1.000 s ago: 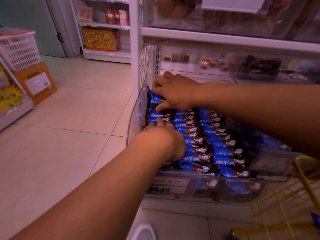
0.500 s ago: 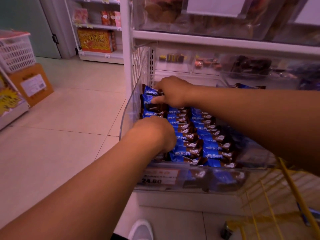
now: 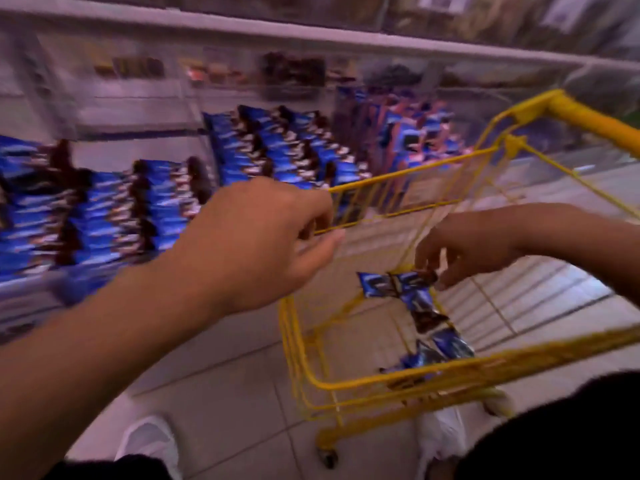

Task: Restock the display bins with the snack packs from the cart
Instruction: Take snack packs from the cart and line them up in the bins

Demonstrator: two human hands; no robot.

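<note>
The view is motion-blurred. A yellow wire cart (image 3: 301, 344) stands in front of me, with several blue and brown snack packs (image 3: 446, 341) lying in its basket. My right hand (image 3: 467, 247) reaches down into the cart, and its fingertips pinch the end of the farthest snack pack (image 3: 391, 284). My left hand (image 3: 256, 244) hovers over the cart's left rim with its fingers curled and nothing in it. To the left, the clear display bin (image 3: 31, 292) holds rows of the same blue packs (image 3: 104, 216).
More bins of blue packs (image 3: 277, 150) run along the shelf behind the cart, with a white shelf edge (image 3: 311, 32) above them. The cart's yellow handle (image 3: 595, 123) is at the upper right. My white shoes (image 3: 149, 441) stand on the tiled floor.
Both hands have left the display bin. The view has swung right and down to the cart, and my right hand now reaches into it onto a pack.
</note>
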